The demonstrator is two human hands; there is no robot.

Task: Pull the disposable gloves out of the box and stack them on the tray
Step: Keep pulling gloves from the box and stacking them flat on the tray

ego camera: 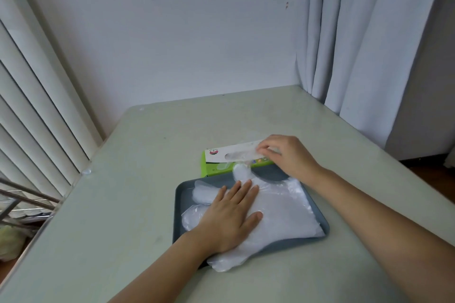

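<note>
Bare left hand, bare right hand, unsleeved forearms

Left hand presses gloves on tray — right hand pinches (seemingly another) at box.

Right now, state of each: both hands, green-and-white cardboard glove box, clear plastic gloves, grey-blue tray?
grey-blue tray: flat on the pale table, loaded.
stack of clear plastic gloves: on the tray, overhanging its near rim.
green-and-white cardboard glove box: lying flat behind the tray, slot open.
emerging glove: partly out of the slot, drooping toward the tray.
left hand: open, flat, pressing on the stack.
right hand: fingers curled at the slot, apparently pinching the emerging glove.
</note>
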